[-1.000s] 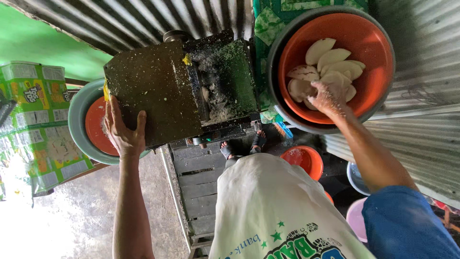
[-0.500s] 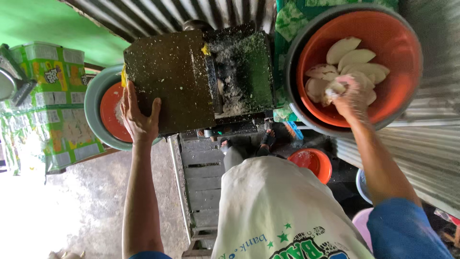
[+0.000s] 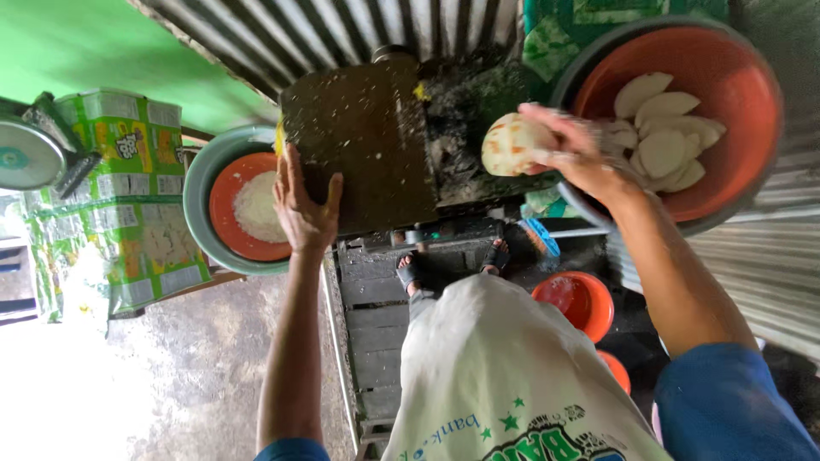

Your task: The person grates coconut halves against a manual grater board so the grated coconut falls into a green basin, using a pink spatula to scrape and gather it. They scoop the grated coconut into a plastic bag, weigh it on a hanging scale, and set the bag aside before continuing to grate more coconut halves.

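Observation:
My right hand (image 3: 578, 154) holds a pale rounded coconut piece (image 3: 515, 144) over the dirty open top of a green grating machine (image 3: 465, 128). It has come from the large orange bowl (image 3: 741, 94) at the right, which holds several white coconut pieces (image 3: 666, 132). My left hand (image 3: 305, 207) lies flat with fingers spread on the machine's speckled metal cover (image 3: 363, 141). Left of that hand, an orange bowl inside a grey basin (image 3: 202, 201) holds a heap of white gratings (image 3: 256, 207).
Corrugated metal sheeting (image 3: 342, 26) runs behind the machine. Green printed cartons (image 3: 128, 196) and a white fan (image 3: 26, 156) stand at the left. A small orange bowl (image 3: 578, 299) and a wooden pallet (image 3: 376, 333) lie below, where my sandalled feet (image 3: 408, 271) stand.
My right hand has lifted a coconut piece out of the big orange bowl and carried it left over the machine. My left hand stays on the cover.

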Motion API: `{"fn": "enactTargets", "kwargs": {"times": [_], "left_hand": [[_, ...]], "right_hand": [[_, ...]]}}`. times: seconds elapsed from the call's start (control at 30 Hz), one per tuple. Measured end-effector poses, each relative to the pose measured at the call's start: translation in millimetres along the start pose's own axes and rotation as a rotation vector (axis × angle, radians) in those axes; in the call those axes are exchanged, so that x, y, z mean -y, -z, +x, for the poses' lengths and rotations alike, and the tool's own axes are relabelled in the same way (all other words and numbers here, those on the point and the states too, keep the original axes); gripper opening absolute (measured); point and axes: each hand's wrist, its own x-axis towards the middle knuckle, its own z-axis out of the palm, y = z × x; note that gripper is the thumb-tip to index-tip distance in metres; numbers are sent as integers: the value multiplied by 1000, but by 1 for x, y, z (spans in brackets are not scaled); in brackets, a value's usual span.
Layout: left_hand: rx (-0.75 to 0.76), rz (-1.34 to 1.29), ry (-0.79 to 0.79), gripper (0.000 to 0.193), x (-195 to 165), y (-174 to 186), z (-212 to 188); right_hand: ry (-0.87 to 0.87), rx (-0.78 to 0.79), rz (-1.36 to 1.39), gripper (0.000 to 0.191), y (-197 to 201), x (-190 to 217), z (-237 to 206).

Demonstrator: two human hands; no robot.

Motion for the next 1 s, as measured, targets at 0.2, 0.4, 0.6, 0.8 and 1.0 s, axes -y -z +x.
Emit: {"fn": "enactTargets", "kwargs": {"times": [0.2,0.4,0.6,0.8,1.0], "left_hand": [[14,-38,35,89,1,0,-2],[36,-56,47,89,2,0,-2],[20,-59,19,88,1,3,-1],[27,-42,13,86,-1,3,0],[17,-34,1,87,-1,2,1]], "right_hand": [[-95,81,-507,66,-40,-13,28],[-88,-21,-1044,57,-70,-14,30],[-3,-101,-1116,52,-80,-25,35],[-87,-85,-1090,40,-83,-31,34],[-32,-94,-1087,41,-84,-31,37]]}}
